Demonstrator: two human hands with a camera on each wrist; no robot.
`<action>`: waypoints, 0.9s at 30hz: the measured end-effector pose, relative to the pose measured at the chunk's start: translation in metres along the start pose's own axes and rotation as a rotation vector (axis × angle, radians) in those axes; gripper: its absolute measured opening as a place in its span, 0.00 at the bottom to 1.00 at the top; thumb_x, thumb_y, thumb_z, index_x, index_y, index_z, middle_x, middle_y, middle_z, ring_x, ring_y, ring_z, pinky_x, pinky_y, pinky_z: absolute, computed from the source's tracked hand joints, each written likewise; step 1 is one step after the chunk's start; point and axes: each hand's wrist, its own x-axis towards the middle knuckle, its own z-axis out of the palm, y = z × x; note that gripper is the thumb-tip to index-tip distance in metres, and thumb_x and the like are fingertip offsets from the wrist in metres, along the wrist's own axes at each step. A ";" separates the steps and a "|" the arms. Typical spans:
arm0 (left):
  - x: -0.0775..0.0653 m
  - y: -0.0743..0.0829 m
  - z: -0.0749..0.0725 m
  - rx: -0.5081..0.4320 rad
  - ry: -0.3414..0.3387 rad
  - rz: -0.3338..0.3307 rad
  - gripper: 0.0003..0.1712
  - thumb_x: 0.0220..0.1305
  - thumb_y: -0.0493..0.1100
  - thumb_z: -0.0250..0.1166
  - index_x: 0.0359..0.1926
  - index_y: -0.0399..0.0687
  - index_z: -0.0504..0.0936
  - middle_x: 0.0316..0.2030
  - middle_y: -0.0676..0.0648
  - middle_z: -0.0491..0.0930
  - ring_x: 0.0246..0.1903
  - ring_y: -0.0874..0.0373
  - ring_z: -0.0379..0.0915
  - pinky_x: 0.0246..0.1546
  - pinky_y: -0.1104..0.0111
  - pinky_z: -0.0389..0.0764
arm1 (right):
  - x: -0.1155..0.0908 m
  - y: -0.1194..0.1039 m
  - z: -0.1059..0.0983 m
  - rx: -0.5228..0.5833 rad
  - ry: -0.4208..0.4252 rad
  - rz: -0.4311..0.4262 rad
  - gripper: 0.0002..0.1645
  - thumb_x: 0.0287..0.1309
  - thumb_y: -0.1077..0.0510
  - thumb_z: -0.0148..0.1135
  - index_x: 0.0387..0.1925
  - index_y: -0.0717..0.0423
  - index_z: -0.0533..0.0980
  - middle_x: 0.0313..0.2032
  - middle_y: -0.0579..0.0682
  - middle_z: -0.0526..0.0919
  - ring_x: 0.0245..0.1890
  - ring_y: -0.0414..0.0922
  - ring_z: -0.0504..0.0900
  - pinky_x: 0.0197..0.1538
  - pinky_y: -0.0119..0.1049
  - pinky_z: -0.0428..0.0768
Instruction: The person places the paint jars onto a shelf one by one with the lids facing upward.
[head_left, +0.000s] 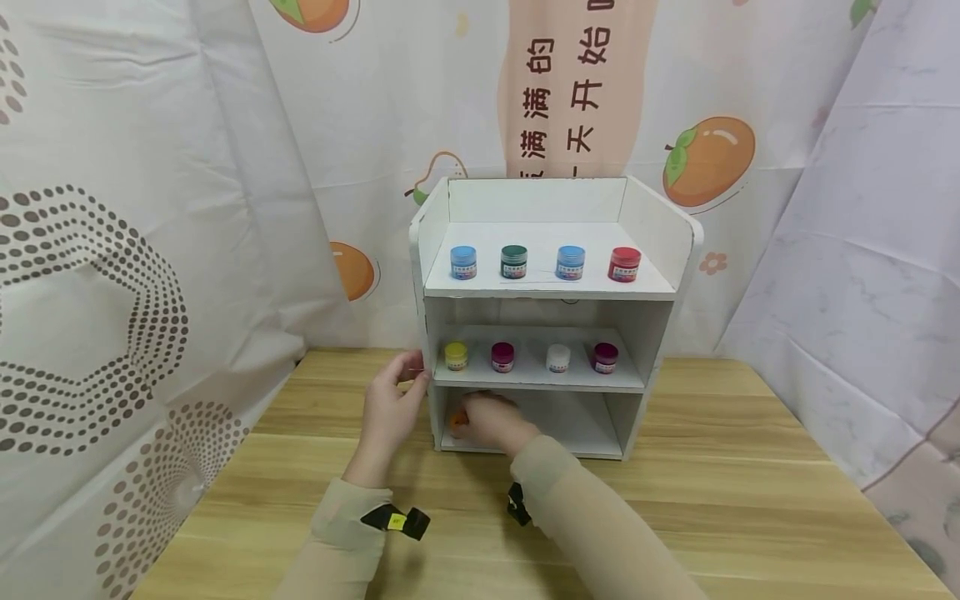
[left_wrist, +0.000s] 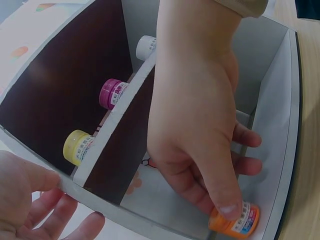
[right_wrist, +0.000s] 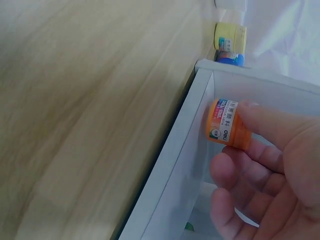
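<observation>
My right hand (head_left: pixel 491 421) reaches into the lowest compartment of a white shelf unit (head_left: pixel 540 379), at its left end. Between thumb and fingers it pinches a small orange paint jar (right_wrist: pixel 223 122), which is tipped on its side in the right wrist view and close over the bottom board. My left hand (head_left: pixel 393 400) is at the unit's left side panel (left_wrist: pixel 112 206), fingertips right at its outer face. A yellow paint jar (head_left: pixel 456 356), a magenta one (head_left: pixel 502 357), a white one (head_left: pixel 558 358) and a purple one (head_left: pixel 605 357) line the middle board.
On the top board stand two blue jars (head_left: pixel 463 262) (head_left: pixel 570 262), a dark green jar (head_left: pixel 513 262) and a red jar (head_left: pixel 624 264). Another yellow jar (right_wrist: pixel 227 37) and a blue jar (right_wrist: pixel 230 58) appear beyond the unit's side. A printed curtain (head_left: pixel 375 125) hangs behind the wooden table (head_left: pixel 720 467).
</observation>
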 end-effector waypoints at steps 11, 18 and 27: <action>0.001 -0.001 0.000 -0.017 -0.009 -0.005 0.12 0.63 0.37 0.64 0.48 0.47 0.80 0.41 0.49 0.80 0.41 0.61 0.76 0.34 0.58 0.81 | 0.006 -0.007 0.001 -0.033 -0.045 0.021 0.16 0.57 0.44 0.66 0.24 0.47 0.72 0.22 0.43 0.71 0.22 0.40 0.68 0.22 0.35 0.65; 0.001 -0.001 0.000 -0.005 -0.009 -0.018 0.11 0.64 0.37 0.63 0.48 0.48 0.79 0.41 0.51 0.80 0.41 0.62 0.75 0.35 0.58 0.80 | 0.009 -0.004 0.002 -0.027 -0.048 0.040 0.17 0.56 0.44 0.66 0.23 0.47 0.71 0.22 0.43 0.71 0.22 0.40 0.68 0.23 0.35 0.66; 0.000 0.000 0.001 -0.013 0.000 -0.021 0.11 0.63 0.37 0.63 0.48 0.48 0.80 0.41 0.50 0.81 0.41 0.62 0.76 0.34 0.58 0.81 | 0.009 -0.007 0.001 -0.018 -0.069 0.078 0.16 0.55 0.44 0.67 0.24 0.47 0.72 0.23 0.43 0.73 0.22 0.40 0.69 0.23 0.36 0.68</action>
